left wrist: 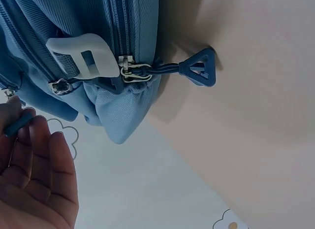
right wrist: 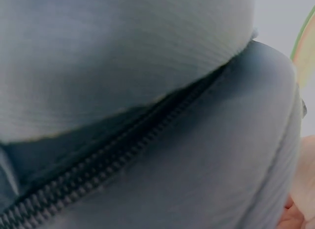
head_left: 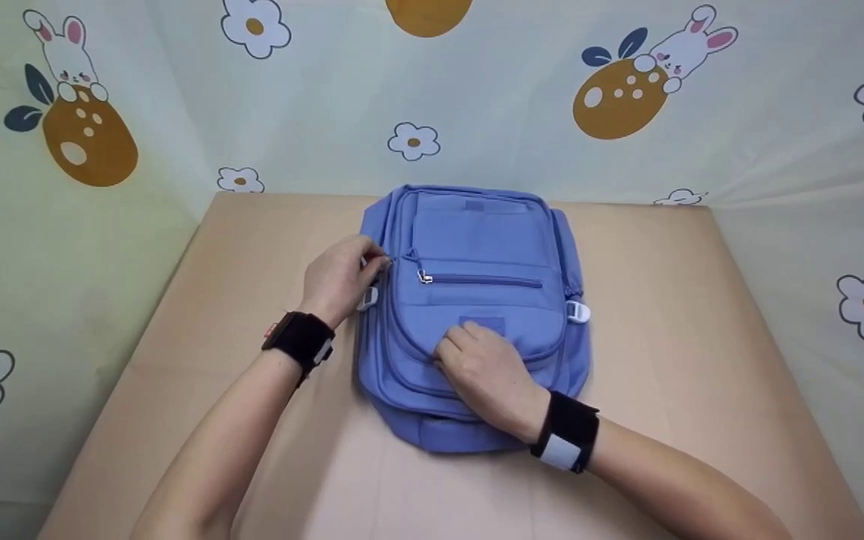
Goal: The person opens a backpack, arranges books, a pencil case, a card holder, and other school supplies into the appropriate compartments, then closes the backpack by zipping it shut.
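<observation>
A blue backpack (head_left: 484,247) lies front side up on the tan surface. My left hand (head_left: 338,277) is at its left edge, pinching a blue zipper pull (left wrist: 18,124) between thumb and finger. On the lower front, my right hand (head_left: 488,371) has its fingers curled at the front pocket's rim and appears to grip the fabric there; its fingertips are hidden. The right wrist view shows zipper teeth (right wrist: 98,167) close up under a fold of fabric. Another zipper pull with a triangular end (left wrist: 199,69) hangs beside a pale strap buckle (left wrist: 91,54).
A short front zipper (head_left: 484,281) with a metal slider crosses the backpack. A white buckle (head_left: 578,311) sits on its right side. The tan surface (head_left: 664,337) extends around it, and a printed cloth (head_left: 499,97) with rabbits and flowers stands behind and at both sides.
</observation>
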Action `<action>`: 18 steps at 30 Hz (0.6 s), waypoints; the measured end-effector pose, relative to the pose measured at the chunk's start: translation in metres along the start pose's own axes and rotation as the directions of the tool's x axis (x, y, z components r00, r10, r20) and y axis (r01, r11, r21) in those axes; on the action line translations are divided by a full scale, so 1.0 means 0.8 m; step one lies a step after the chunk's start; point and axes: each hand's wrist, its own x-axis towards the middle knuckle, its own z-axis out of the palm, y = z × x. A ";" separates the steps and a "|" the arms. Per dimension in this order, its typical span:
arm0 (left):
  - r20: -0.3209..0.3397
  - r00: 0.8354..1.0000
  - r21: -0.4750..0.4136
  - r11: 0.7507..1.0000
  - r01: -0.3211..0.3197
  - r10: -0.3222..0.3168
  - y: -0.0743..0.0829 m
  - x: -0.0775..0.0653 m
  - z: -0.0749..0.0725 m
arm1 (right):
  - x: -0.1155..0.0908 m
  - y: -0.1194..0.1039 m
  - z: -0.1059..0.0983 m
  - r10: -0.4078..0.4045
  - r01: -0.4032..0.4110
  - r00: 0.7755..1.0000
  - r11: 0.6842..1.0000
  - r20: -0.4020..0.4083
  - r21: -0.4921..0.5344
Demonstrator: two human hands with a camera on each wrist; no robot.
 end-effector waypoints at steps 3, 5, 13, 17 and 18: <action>0.001 1.000 0.000 1.000 0.008 -0.008 0.000 0.002 0.002 | 0.001 0.000 0.000 0.005 -0.005 1.000 1.000 0.002 0.004; 0.000 1.000 0.001 1.000 0.006 -0.006 -0.001 0.002 0.002 | 0.000 0.001 0.000 0.007 -0.007 1.000 1.000 0.003 0.009; -0.004 1.000 0.006 1.000 0.001 -0.001 -0.003 -0.002 0.002 | -0.001 0.002 0.003 -0.005 0.006 1.000 1.000 -0.015 0.030; -0.011 1.000 0.028 1.000 0.008 -0.007 -0.007 -0.005 -0.001 | -0.003 0.006 -0.002 0.005 -0.004 1.000 0.996 -0.017 0.090; -0.018 1.000 0.038 0.999 0.006 -0.006 -0.009 -0.005 -0.002 | -0.004 0.008 -0.005 0.011 -0.009 1.000 0.994 -0.019 0.107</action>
